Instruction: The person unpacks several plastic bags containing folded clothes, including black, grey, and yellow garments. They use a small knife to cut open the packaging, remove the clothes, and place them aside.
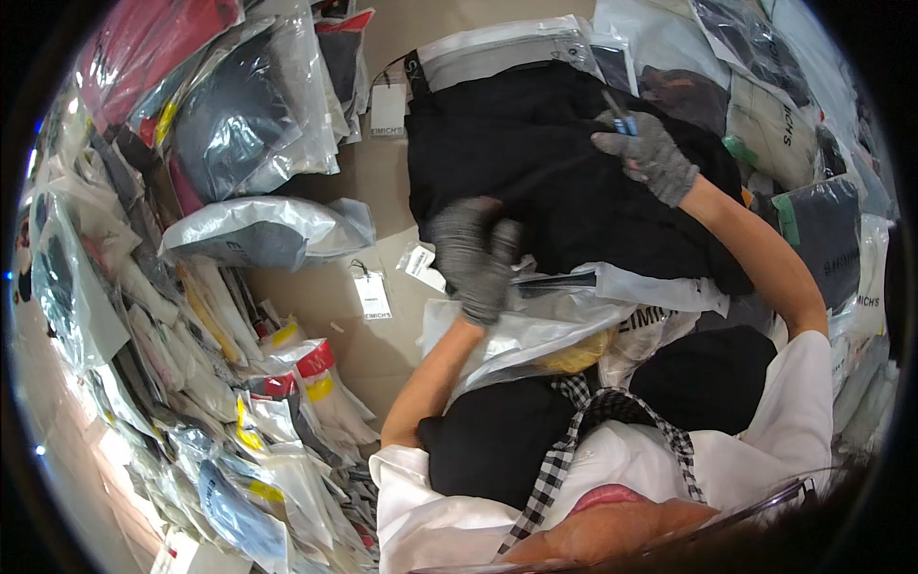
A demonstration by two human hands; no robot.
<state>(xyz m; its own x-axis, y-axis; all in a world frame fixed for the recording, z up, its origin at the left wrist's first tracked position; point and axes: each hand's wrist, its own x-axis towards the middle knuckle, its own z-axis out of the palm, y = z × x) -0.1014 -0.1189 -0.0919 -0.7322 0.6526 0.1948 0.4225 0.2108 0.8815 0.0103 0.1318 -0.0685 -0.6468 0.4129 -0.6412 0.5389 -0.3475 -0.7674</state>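
Nearest, dark knees [497, 445] under a black-and-white checked strap [547, 474] and white sleeves [801, 407]. Just beyond the knees, crinkled clear bags [521, 335] lie overlapped, one showing soft yellow contents [579, 352]. Work surface [382, 182] tan, smooth, matt, visible mainly as a strip left of the work. Black garment [574, 191] spread across the middle of it, in front of the person: limp matt cloth, low folds, roughly four-sided, lower edge lapping over plastic. Left hand [475, 256], in ribbed grey knit glove, at the garment's left edge; thumb stands off from the fingers, which blur against the black; cannot tell whether they pinch cloth. Beside it, white card tags [373, 295], stiff and rectangular, one with a dark loop of cord. Right hand [650, 158], gloved alike, over the garment's upper right; fingers curled and closed around a small blue-handled tool [624, 125], slim metal end pointing away from the person. To the left, packed garments heaped in a long bank [239, 411], glossy film, slumped and edge-on; more stacked to the right [818, 239], flatter. Farthest, a pale flat bag [507, 55] at the garment's top edge and a red package [158, 53] at far left, taut and shiny.
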